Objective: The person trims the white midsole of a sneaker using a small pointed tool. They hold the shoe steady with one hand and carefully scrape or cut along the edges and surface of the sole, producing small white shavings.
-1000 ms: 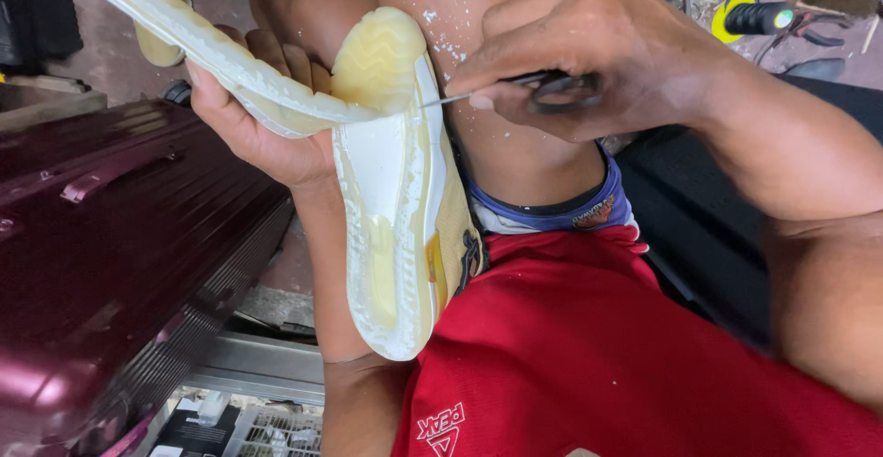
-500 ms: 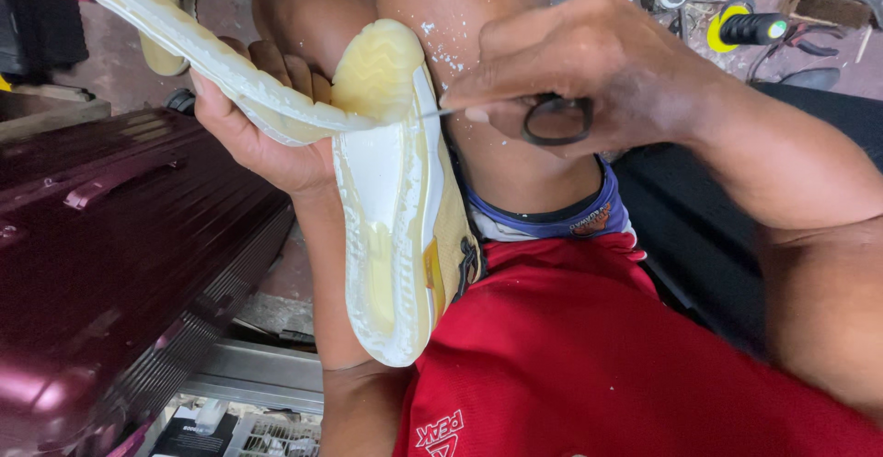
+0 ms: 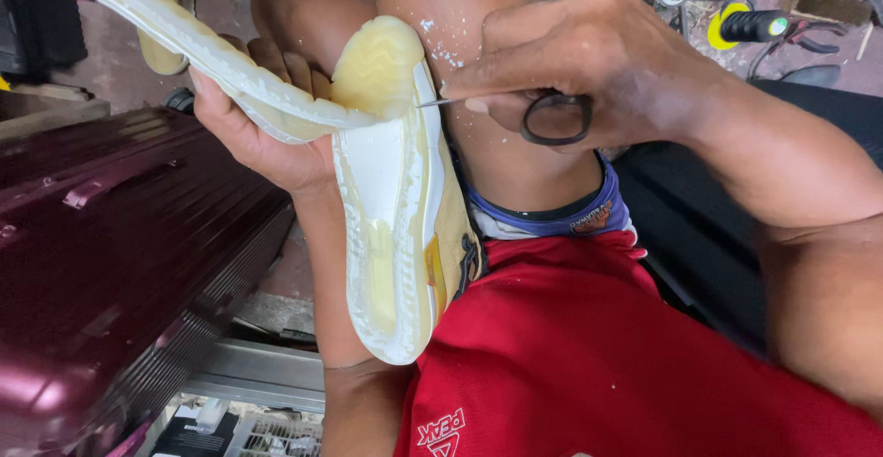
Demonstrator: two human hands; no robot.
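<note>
Your right hand (image 3: pixel 589 62) moves its closed black-handled scissors (image 3: pixel 524 112) slightly lower, the tip staying in the seam. Your left hand (image 3: pixel 267 135) keeps clamping the peeled pale rubber outsole (image 3: pixel 202 48) away from the yellow sneaker (image 3: pixel 395 227) (propped against your knee); the separation advances little.

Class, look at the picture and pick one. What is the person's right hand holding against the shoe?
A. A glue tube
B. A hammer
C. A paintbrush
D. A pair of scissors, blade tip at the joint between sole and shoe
D: the right hand grips black-handled scissors, their thin blade tip reaching the gap where the left hand peels the pale sole off the shoe.
</note>
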